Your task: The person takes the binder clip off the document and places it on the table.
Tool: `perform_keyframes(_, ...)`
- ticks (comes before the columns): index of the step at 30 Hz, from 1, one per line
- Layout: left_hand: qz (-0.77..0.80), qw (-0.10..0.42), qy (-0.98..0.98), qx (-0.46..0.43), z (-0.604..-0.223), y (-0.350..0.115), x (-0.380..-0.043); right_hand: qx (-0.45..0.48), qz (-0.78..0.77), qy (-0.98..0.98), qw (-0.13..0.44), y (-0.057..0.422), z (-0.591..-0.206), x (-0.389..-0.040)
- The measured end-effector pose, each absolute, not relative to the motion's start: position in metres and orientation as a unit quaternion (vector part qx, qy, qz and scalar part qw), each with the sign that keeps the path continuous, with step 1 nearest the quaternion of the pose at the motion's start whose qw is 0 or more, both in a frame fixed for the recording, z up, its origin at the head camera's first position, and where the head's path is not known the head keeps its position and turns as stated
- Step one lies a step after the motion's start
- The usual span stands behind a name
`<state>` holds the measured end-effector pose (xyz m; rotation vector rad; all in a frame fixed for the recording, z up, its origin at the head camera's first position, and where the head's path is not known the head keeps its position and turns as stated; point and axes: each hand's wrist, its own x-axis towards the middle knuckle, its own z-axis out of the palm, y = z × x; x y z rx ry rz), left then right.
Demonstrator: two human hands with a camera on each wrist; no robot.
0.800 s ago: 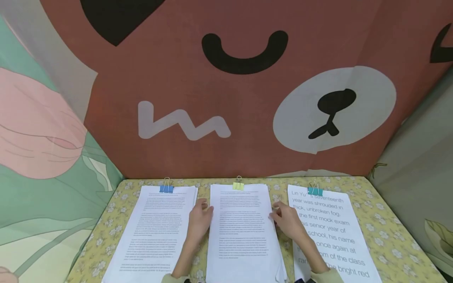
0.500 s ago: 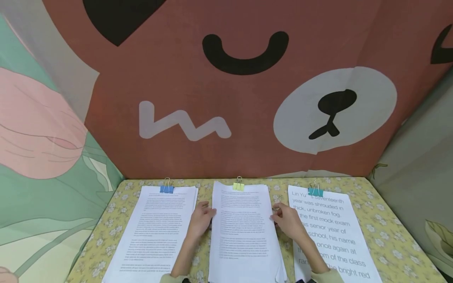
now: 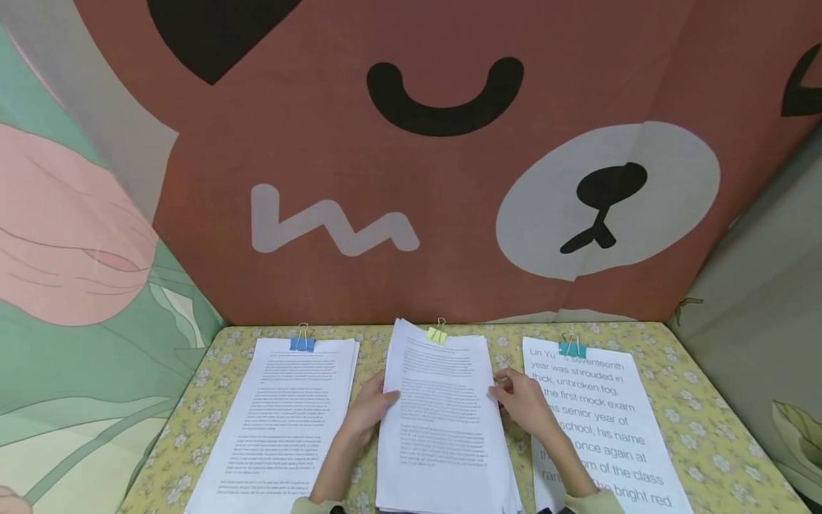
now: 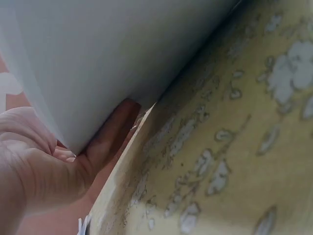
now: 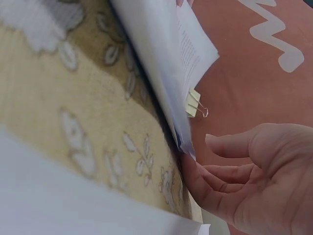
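Observation:
The middle paper stack (image 3: pixel 443 435), printed with small text, bears a yellow binder clip (image 3: pixel 437 335) at its top edge. My left hand (image 3: pixel 369 407) grips its left edge, thumb over the top sheet. In the left wrist view that hand's fingers (image 4: pixel 110 129) lie under the raised sheets, whose underside (image 4: pixel 112 54) shows. The stack's left side is tilted up off the table. At the right edge, my right hand (image 3: pixel 521 401) touches the paper with bent fingertips. The right wrist view has its thumb (image 5: pixel 227 146) apart from the sheets.
To the left lies another printed stack (image 3: pixel 276 428) with a blue binder clip (image 3: pixel 302 344). A large-print stack (image 3: pixel 610 421) with a teal clip (image 3: pixel 572 348) lies on the right, partly under my right forearm. The flowered tablecloth (image 3: pixel 700 428) meets a printed backdrop (image 3: pixel 449 250).
The middle stack's left side has risen and its top left corner has shifted up and right. My left hand has moved slightly right, its fingers now under the edge. The right hand stays nearly still.

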<state>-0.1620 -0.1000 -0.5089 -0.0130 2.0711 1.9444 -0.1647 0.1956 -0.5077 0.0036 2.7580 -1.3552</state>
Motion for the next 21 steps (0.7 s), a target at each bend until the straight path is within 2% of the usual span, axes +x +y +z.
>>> perform_keyframes(10,0.714,0.148,0.684,-0.005,-0.502,-0.098,-0.161,0.001,-0.429,0.903,0.013,0.205,-0.495,-0.165)
perform_keyframes(21,0.735,0.141,0.663,0.021,-0.492,-0.096,-0.158,-0.053,-0.386,0.92,-0.054,0.226,-0.43,-0.195)
